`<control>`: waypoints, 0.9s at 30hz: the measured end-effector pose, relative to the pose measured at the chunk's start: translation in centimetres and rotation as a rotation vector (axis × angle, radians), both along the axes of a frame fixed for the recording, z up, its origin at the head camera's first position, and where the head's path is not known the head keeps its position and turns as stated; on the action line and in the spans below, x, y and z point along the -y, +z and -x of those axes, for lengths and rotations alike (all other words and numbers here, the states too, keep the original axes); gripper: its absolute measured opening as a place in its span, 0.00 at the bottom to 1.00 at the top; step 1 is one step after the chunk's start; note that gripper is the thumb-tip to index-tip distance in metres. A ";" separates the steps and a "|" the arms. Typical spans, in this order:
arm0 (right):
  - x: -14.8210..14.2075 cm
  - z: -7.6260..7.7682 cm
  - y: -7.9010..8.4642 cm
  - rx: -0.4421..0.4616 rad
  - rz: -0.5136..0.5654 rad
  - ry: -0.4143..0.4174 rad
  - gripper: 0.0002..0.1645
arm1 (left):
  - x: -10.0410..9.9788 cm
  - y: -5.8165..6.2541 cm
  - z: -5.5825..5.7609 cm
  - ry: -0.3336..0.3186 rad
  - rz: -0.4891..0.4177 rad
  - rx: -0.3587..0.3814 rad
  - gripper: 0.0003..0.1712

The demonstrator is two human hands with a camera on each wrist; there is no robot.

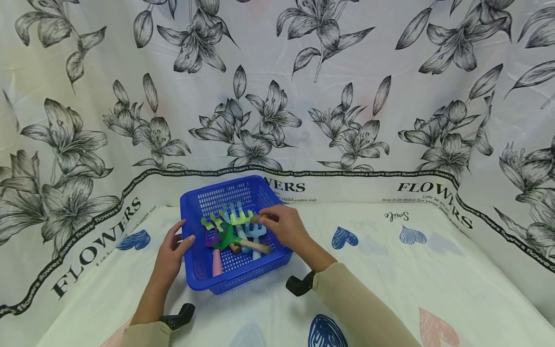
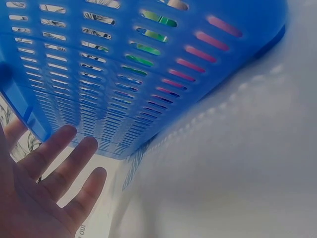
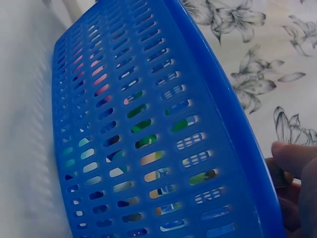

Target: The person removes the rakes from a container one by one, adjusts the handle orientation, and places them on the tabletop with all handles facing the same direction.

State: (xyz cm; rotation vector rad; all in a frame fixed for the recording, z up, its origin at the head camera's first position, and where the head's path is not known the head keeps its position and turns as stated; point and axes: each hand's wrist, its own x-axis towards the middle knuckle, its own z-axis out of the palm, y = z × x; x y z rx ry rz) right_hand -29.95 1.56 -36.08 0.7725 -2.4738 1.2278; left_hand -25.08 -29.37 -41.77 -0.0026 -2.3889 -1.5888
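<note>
A blue plastic basket (image 1: 204,284) with slotted walls sits on the cloth, holding several small toy garden tools. My right hand (image 1: 284,224) reaches over its right side and pinches the brown handle of a yellow-green toy rake (image 1: 241,218). In the right wrist view, that handle (image 3: 278,173) shows between thumb and fingers beyond the rim. My left hand (image 1: 172,248) is at the basket's left rim, its thumb overlapping the edge. The left wrist view shows straight, spread fingers (image 2: 67,173) beside the outer wall.
Inside the basket lie a green tool (image 1: 227,236) with a wooden handle, a purple tool with a pink handle (image 1: 217,262), a light blue fork (image 1: 256,231) and another yellow-green rake (image 1: 211,222). A flower-printed curtain (image 1: 347,183) stands behind the heart-patterned cloth (image 1: 373,289).
</note>
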 end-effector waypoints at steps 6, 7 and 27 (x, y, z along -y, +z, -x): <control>0.0 -0.1 -0.4 -0.098 0.100 -0.044 0.12 | 0.1 0.0 -0.1 0.006 0.008 0.007 0.40; 0.0 -0.1 -0.4 -0.114 0.127 -0.046 0.12 | 0.1 0.0 -0.1 0.007 0.007 0.008 0.40; -1.3 -0.7 -0.7 -0.294 0.555 -0.114 0.15 | 0.1 0.1 0.0 0.002 0.011 0.012 0.40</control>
